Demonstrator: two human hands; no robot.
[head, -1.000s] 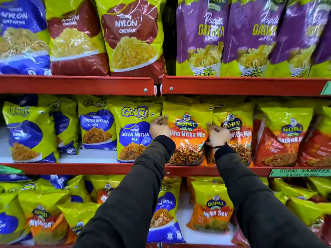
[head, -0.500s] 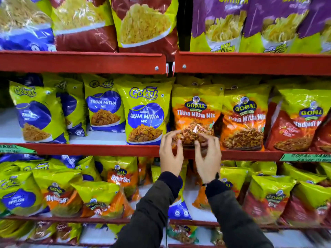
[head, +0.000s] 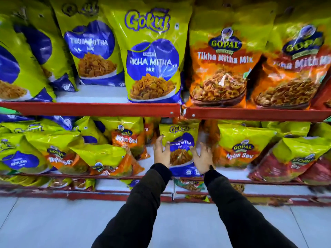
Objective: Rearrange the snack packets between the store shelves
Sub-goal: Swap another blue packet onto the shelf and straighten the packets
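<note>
Here, red shelf edge [head: 93, 108] running just above a small Gokul Tikha Mitha Mix packet [head: 180, 140], Gopal Nylon Sev packets [head: 241, 145] crowding beside it, left hand [head: 162, 153] and right hand [head: 202, 158] reaching forward, spread fingers clasping the packet's two sides.

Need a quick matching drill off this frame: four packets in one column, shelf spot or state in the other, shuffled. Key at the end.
1. Gokul Tikha Mitha Mix, large
2. Gopal Tikha Mitha Mix
3. Gokul Tikha Mitha Mix, small
4. Gopal Nylon Sev

A. Lower shelf, right of the hands
B. Between left hand and right hand
C. Upper shelf, left of the shelf joint
D. Upper shelf, just right of the joint

Pairs: 1-C, 2-D, 3-B, 4-A
</note>
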